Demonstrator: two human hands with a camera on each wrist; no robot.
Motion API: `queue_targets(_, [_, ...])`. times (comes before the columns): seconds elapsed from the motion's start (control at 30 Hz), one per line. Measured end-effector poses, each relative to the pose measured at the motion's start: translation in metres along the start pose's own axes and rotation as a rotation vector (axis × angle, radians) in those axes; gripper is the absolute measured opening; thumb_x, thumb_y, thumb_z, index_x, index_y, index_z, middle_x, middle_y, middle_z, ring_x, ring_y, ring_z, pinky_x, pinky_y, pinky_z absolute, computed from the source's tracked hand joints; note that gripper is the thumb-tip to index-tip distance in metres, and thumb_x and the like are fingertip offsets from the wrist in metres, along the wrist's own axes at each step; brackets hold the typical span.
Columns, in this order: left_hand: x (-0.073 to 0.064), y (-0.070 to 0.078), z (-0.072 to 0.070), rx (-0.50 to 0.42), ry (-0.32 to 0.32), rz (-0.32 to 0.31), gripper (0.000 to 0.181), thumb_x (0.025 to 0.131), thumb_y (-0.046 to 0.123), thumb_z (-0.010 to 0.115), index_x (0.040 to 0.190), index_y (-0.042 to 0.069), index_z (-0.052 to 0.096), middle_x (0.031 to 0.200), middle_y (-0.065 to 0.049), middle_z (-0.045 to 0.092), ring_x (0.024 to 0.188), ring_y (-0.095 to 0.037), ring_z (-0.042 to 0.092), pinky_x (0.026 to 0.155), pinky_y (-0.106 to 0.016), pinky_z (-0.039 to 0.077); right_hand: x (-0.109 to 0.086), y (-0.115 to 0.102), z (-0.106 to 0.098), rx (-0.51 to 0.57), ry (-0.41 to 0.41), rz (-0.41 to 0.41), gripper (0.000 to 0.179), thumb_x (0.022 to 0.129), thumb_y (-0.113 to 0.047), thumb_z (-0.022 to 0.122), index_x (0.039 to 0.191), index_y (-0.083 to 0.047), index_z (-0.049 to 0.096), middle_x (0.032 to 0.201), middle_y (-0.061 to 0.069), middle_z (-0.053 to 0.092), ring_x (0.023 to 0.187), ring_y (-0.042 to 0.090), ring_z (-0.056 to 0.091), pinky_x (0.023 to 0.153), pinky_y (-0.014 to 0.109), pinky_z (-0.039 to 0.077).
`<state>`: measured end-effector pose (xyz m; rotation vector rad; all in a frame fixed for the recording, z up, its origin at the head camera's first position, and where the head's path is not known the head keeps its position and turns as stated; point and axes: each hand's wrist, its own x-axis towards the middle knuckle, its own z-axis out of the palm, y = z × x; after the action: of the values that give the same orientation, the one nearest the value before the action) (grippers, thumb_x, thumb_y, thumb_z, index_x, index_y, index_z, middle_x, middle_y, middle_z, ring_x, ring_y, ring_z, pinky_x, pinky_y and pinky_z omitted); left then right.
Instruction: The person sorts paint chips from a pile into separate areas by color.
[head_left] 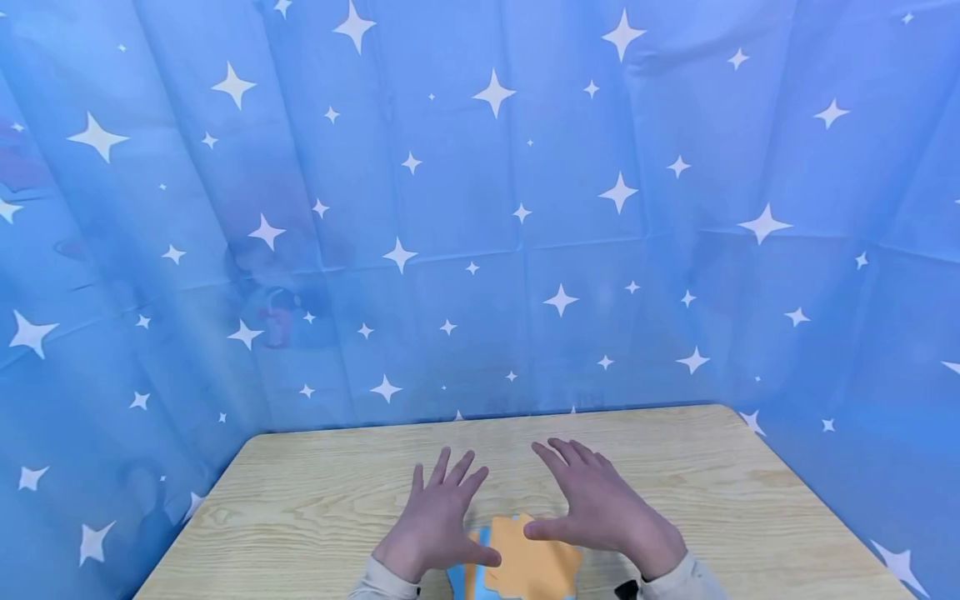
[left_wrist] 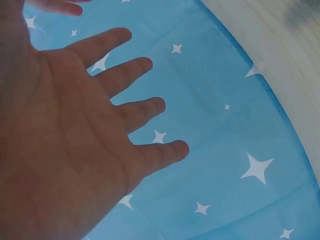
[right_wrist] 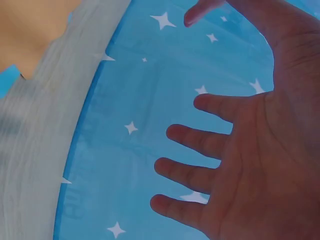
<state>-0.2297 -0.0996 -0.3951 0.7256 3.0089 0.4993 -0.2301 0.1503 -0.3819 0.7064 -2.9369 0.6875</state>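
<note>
Flat orange pieces (head_left: 528, 562) overlap bright blue pieces (head_left: 457, 581) at the near middle of the table in the head view. My left hand (head_left: 437, 525) is over their left side, fingers spread and holding nothing. On the other side my right hand (head_left: 603, 517) has its fingers extended and also holds nothing; its thumb overlaps the orange piece in this view. The left wrist view shows the bare left palm (left_wrist: 75, 135). In the right wrist view the right palm (right_wrist: 265, 165) is bare too, with part of an orange piece (right_wrist: 35, 30) at the upper left.
The light wood table (head_left: 337, 492) has rounded far corners. A blue curtain (head_left: 450, 208) with white stars hangs behind it and along both sides. A small black item (head_left: 626, 590) shows at the right sleeve.
</note>
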Motion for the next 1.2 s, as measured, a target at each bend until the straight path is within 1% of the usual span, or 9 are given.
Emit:
queue_targets(0.23, [0.003, 0.0, 0.006, 0.037, -0.047, 0.009, 0.105, 0.065, 0.057, 0.092, 0.152, 0.016, 0.049, 0.163, -0.012, 0.037, 0.153, -0.047, 0.02, 0.114, -0.077, 0.019, 0.001, 0.001, 0.011, 0.0, -0.071, -0.01, 0.104, 0.076, -0.064, 0.081, 0.155, -0.008, 0.042, 0.155, 0.023, 0.043, 0.141, 0.054, 0.037, 0.106, 0.078, 0.028])
queue_targets(0.4, [0.006, -0.002, 0.013, 0.039, -0.08, -0.001, 0.106, 0.064, 0.056, 0.093, 0.152, 0.017, 0.049, 0.163, -0.011, 0.037, 0.154, -0.046, 0.02, 0.115, -0.076, 0.019, 0.004, 0.003, 0.017, 0.019, -0.147, 0.025, 0.101, 0.077, -0.06, 0.082, 0.155, -0.008, 0.042, 0.156, 0.022, 0.042, 0.142, 0.053, 0.036, 0.109, 0.077, 0.026])
queue_targets(0.5, [0.008, -0.003, 0.019, 0.05, -0.097, -0.006, 0.107, 0.063, 0.055, 0.093, 0.153, 0.017, 0.049, 0.163, -0.01, 0.038, 0.154, -0.045, 0.02, 0.115, -0.076, 0.019, 0.004, 0.005, 0.022, 0.007, -0.182, 0.037, 0.102, 0.077, -0.06, 0.082, 0.155, -0.009, 0.042, 0.156, 0.021, 0.042, 0.143, 0.051, 0.037, 0.109, 0.076, 0.027])
queue_targets(0.77, [0.014, 0.0, 0.029, 0.107, -0.133, -0.001, 0.11, 0.061, 0.056, 0.094, 0.153, 0.017, 0.048, 0.162, -0.009, 0.039, 0.153, -0.044, 0.023, 0.114, -0.074, 0.024, 0.004, 0.006, 0.033, -0.051, -0.214, 0.032, 0.108, 0.072, -0.061, 0.085, 0.153, -0.005, 0.043, 0.153, 0.022, 0.045, 0.14, 0.05, 0.041, 0.108, 0.076, 0.031])
queue_targets(1.0, [0.017, 0.0, 0.036, 0.104, -0.178, -0.029, 0.108, 0.062, 0.054, 0.094, 0.153, 0.018, 0.048, 0.163, -0.009, 0.039, 0.154, -0.042, 0.023, 0.116, -0.072, 0.024, 0.005, 0.009, 0.045, -0.075, -0.245, 0.038, 0.108, 0.071, -0.064, 0.084, 0.151, -0.003, 0.045, 0.15, 0.023, 0.048, 0.137, 0.049, 0.045, 0.108, 0.072, 0.035])
queue_targets(1.2, [0.019, -0.002, 0.042, 0.102, -0.202, -0.021, 0.107, 0.062, 0.054, 0.094, 0.152, 0.02, 0.048, 0.163, -0.008, 0.038, 0.154, -0.041, 0.024, 0.116, -0.072, 0.024, 0.001, 0.019, 0.055, -0.1, -0.286, 0.034, 0.108, 0.072, -0.065, 0.083, 0.151, -0.003, 0.045, 0.15, 0.022, 0.049, 0.136, 0.047, 0.046, 0.107, 0.07, 0.038])
